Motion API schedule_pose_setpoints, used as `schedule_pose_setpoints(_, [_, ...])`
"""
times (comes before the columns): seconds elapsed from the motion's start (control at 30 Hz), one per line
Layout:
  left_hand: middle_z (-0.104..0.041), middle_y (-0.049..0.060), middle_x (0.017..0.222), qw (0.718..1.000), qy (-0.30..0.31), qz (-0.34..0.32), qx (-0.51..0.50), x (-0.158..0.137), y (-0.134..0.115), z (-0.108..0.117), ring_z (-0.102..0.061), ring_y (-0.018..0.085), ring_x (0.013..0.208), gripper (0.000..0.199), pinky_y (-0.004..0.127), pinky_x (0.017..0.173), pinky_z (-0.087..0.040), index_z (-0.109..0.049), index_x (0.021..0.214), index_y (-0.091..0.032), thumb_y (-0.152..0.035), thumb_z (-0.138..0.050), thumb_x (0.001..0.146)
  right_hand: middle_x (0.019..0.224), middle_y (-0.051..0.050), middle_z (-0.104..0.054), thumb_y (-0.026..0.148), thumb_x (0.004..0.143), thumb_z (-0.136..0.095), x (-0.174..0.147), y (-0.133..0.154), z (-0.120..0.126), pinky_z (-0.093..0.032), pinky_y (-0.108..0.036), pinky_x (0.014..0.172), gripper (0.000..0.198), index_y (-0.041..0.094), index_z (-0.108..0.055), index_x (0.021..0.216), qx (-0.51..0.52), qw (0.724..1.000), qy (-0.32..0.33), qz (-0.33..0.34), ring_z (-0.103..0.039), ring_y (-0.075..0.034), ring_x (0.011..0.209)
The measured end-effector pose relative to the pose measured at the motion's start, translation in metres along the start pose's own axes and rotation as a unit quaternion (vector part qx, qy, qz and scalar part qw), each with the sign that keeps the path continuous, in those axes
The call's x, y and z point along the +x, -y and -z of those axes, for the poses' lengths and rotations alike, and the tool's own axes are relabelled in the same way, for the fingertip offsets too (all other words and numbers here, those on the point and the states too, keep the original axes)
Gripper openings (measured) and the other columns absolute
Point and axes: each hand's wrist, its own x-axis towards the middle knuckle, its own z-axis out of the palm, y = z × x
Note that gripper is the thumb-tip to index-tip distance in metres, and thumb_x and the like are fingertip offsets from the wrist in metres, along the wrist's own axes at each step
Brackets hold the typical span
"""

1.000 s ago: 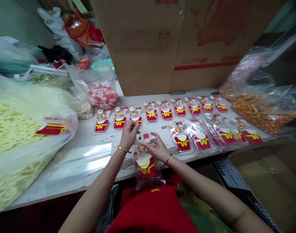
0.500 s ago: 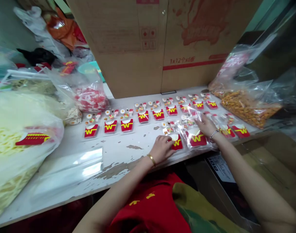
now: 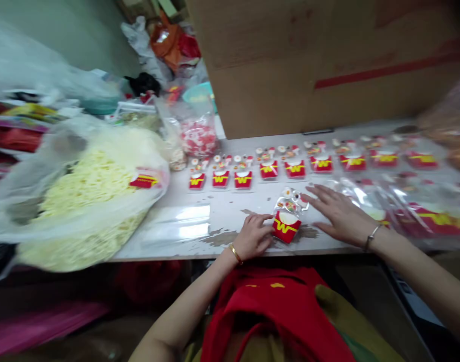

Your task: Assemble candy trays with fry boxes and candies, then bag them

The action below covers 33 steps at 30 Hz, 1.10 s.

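Observation:
My left hand (image 3: 254, 234) has curled fingers at the left edge of a small clear packet (image 3: 286, 226), and its fingertips seem to grip that edge. In the packet are a red fries-box piece with a yellow W and several tiny food charms. It lies slightly tilted near the table's front edge. To its right, my right hand (image 3: 339, 213) hovers low with fingers spread, holding nothing. Beyond both hands runs a row of similar packets (image 3: 243, 178). More packets (image 3: 441, 216), blurred, lie at the right, partly behind my right hand and forearm.
Flat clear plastic sleeves (image 3: 194, 221) lie left of my left hand. A large open bag of pale yellow pieces (image 3: 90, 176) covers the left side. Behind the row stand a bag of pink-and-white pieces (image 3: 198, 138) and a big cardboard box (image 3: 267, 95). Another bag (image 3: 448, 120) sits far right.
My view has turned left. The packet at my left hand has moved left, away from the neighbouring packets. My right hand has come off the bagged packet and opened.

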Motion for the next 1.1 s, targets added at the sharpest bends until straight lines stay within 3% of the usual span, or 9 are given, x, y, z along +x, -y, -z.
schedule_pose_setpoints(0.07, [-0.054,0.01,0.125,0.996,-0.039,0.076,-0.026,-0.031,0.026,0.016,-0.048,0.021,0.114,0.033,0.038,0.096,-0.037,-0.055,0.116,-0.024,-0.033,-0.053,0.085,0.152,-0.012,-0.021,0.048,0.066,-0.068,0.02,0.026,-0.02,-0.021,-0.054,0.107,0.097,0.021,-0.02,0.146,0.017,0.994,0.032,0.104,-0.013,-0.034,0.139])
schedule_pose_setpoints(0.13, [-0.06,0.009,0.11,0.978,-0.094,0.183,-0.013,-0.06,0.056,0.032,-0.053,0.02,0.104,0.029,0.035,0.091,-0.04,-0.055,0.111,-0.021,-0.036,-0.049,0.088,0.153,-0.015,-0.017,0.055,0.053,-0.075,0.041,0.045,-0.04,-0.012,-0.056,0.109,0.115,0.019,-0.018,0.147,0.022,0.984,0.048,0.172,-0.009,-0.035,0.14])
schedule_pose_setpoints(0.27, [-0.059,0.006,0.095,0.916,-0.145,0.368,0.069,-0.104,0.109,0.05,-0.054,0.02,0.092,0.027,0.034,0.082,-0.04,-0.057,0.096,-0.019,-0.043,-0.054,0.084,0.151,-0.018,-0.021,0.066,0.045,-0.073,0.079,0.057,-0.064,-0.006,-0.058,0.108,0.122,0.018,-0.023,0.146,0.051,0.962,0.076,0.257,-0.013,-0.038,0.138])
schedule_pose_setpoints(0.37, [-0.058,0.005,0.092,0.894,-0.14,0.415,0.092,-0.116,0.129,0.048,-0.054,0.02,0.089,0.023,0.033,0.078,-0.039,-0.057,0.091,-0.019,-0.039,-0.058,0.081,0.14,-0.019,-0.04,0.071,0.05,-0.069,0.099,0.062,-0.068,-0.011,-0.057,0.106,0.12,0.019,-0.021,0.146,0.068,0.95,0.106,0.286,-0.031,-0.038,0.13])
schedule_pose_setpoints(0.47, [-0.059,0.005,0.088,0.886,-0.163,0.422,0.098,-0.117,0.133,0.042,-0.054,0.019,0.086,0.014,0.032,0.076,-0.037,-0.057,0.084,-0.018,-0.03,-0.052,0.085,0.122,-0.019,-0.053,0.071,0.06,-0.061,0.108,0.074,-0.066,-0.024,-0.053,0.1,0.109,0.014,-0.024,0.145,0.065,0.949,0.132,0.278,-0.047,-0.034,0.112])
schedule_pose_setpoints(0.57, [-0.06,0.005,0.084,0.889,-0.191,0.41,0.064,-0.114,0.125,0.037,-0.054,0.017,0.082,0.015,0.03,0.075,-0.037,-0.057,0.08,-0.018,-0.027,-0.047,0.087,0.122,-0.021,-0.051,0.069,0.066,-0.057,0.109,0.092,-0.06,-0.035,-0.046,0.09,0.1,0.01,-0.031,0.142,0.073,0.96,0.126,0.239,-0.048,-0.033,0.107])
schedule_pose_setpoints(0.73, [-0.057,0.001,0.076,0.922,-0.19,0.329,-0.08,-0.105,0.097,0.026,-0.052,0.013,0.074,0.02,0.027,0.071,-0.038,-0.058,0.077,-0.017,-0.031,-0.048,0.087,0.125,-0.02,-0.049,0.067,0.069,-0.055,0.109,0.122,-0.049,-0.035,-0.044,0.089,0.1,0.011,-0.023,0.145,0.1,0.965,0.091,0.223,-0.044,-0.033,0.109])
schedule_pose_setpoints(0.9, [-0.054,-0.001,0.069,0.91,-0.18,0.297,-0.226,-0.092,0.085,0.019,-0.048,0.011,0.066,0.026,0.023,0.063,-0.038,-0.057,0.075,-0.016,-0.037,-0.048,0.088,0.125,-0.02,-0.049,0.068,0.065,-0.058,0.107,0.128,-0.054,-0.036,-0.045,0.087,0.109,0.01,-0.016,0.147,0.091,0.957,0.133,0.242,-0.046,-0.035,0.105])
schedule_pose_setpoints(1.1, [-0.058,0.002,0.077,0.959,-0.116,0.207,-0.158,-0.079,0.079,0.028,-0.053,0.013,0.075,0.025,0.027,0.072,-0.04,-0.059,0.078,-0.017,-0.035,-0.046,0.089,0.124,-0.02,-0.049,0.068,0.06,-0.063,0.1,0.128,-0.069,-0.035,-0.045,0.089,0.112,0.01,-0.02,0.145,0.081,0.962,0.14,0.22,-0.045,-0.035,0.107])
